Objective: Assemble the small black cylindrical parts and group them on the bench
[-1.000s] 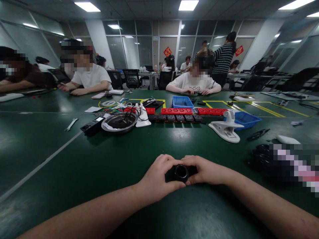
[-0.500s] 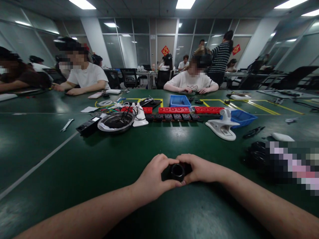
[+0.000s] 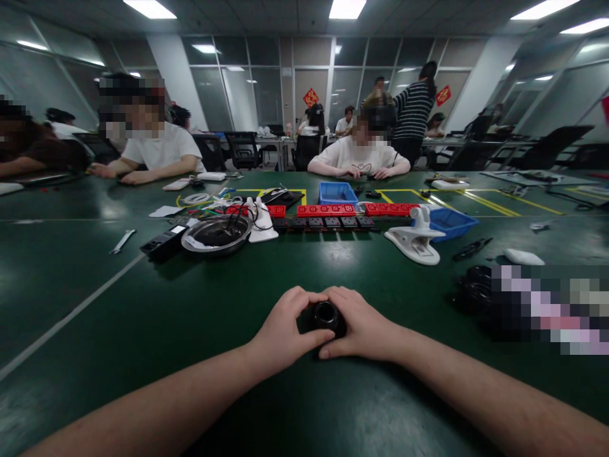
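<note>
A small black ring-shaped part (image 3: 326,315) with a round opening sits low over the green table (image 3: 190,304), held between both hands. My left hand (image 3: 283,330) wraps its left side, thumb under the front. My right hand (image 3: 361,327) closes on its right side, fingers meeting the left hand's above the part. Most of the part's body is hidden by the fingers.
Farther back lie a metal bowl (image 3: 216,233), a black box (image 3: 164,242), a white clamp-like stand (image 3: 415,240), red and black socket strips (image 3: 328,216), two blue bins (image 3: 337,192) and a wrench (image 3: 122,241). Black parts (image 3: 476,289) lie at the right. Other people sit across the table.
Both hands with the black part have shifted slightly left and closed more tightly together around it. The view has drifted a little.
</note>
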The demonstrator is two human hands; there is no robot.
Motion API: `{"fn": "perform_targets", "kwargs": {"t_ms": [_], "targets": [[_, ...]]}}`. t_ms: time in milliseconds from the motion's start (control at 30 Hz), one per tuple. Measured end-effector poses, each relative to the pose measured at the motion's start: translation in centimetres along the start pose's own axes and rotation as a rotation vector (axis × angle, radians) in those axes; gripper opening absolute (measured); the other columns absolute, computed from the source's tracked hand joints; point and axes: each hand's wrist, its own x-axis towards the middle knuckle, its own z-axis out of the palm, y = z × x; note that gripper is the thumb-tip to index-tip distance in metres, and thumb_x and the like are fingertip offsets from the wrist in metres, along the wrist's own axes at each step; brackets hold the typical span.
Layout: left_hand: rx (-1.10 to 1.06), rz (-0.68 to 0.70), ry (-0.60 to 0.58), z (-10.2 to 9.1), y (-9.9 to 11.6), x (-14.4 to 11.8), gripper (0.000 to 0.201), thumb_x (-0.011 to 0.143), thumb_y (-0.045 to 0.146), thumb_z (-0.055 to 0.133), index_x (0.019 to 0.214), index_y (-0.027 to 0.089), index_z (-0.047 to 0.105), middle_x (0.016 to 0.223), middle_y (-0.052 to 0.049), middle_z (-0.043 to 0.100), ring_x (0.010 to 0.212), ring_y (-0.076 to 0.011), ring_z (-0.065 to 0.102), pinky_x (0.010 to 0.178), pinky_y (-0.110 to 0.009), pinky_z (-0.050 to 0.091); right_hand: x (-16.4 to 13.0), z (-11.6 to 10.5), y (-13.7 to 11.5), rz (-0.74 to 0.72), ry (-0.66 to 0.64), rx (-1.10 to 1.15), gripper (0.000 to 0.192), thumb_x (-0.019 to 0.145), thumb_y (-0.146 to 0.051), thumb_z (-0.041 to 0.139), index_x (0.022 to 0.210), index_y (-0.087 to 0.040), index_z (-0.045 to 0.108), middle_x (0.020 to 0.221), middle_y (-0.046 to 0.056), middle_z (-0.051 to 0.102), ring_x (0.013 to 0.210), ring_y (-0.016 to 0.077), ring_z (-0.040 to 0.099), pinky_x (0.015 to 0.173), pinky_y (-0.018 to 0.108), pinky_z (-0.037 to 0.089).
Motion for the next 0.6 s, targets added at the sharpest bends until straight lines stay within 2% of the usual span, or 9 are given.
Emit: {"fn": "perform_targets", "kwargs": {"t_ms": [100,200,400,600], "targets": [[-0.076,0.016,-0.088,-0.3,-0.2,0.2,0.042,0.068,0.027,0.061,0.108,0.026,0.048,0.083,0.0,0.046,0.075,-0.0132,0.045,0.065,-0.025,0.039,0.2,-1.3,1.1,-0.096,-0.185,0.244,0.057,0.058,-0.036,0.067,0.108,-0.018,0.045,0.1,0.003,0.052,0.09,0.0176,0.047,0.078,0.029,0.036],[-0.108,0.014,-0.139,-0.5,-0.3,0.3,0.042,0.069,0.027,0.06,0.109,0.028,0.048,0.085,0.0,0.045,0.075,-0.0129,0.044,0.065,-0.024,0.039,0.5,-1.9,1.9,-0.12,-0.297,0.334,0.051,0.063,-0.026,0.065,0.109,-0.018,0.047,0.103,0.003,0.051,0.093,0.0167,0.047,0.081,0.028,0.036],[-0.117,0.008,-0.123,-0.4,-0.1,0.1,0.041,0.068,0.023,0.059,0.108,0.027,0.048,0.096,-0.002,0.045,0.086,-0.0156,0.044,0.071,-0.027,0.04,0.7,-1.7,2.1,-0.112,-0.308,0.34,0.042,0.066,-0.023,0.063,0.105,-0.017,0.051,0.096,0.003,0.051,0.089,0.0162,0.047,0.079,0.029,0.037],[-0.148,0.002,-0.123,-0.3,0.1,0.0,0.04,0.069,0.023,0.058,0.108,0.026,0.047,0.095,-0.002,0.045,0.084,-0.0149,0.044,0.07,-0.026,0.041,0.6,-2.0,2.0,-0.123,-0.317,0.354,0.037,0.067,-0.02,0.062,0.103,-0.017,0.052,0.094,0.003,0.051,0.088,0.0156,0.048,0.079,0.029,0.037]]}}
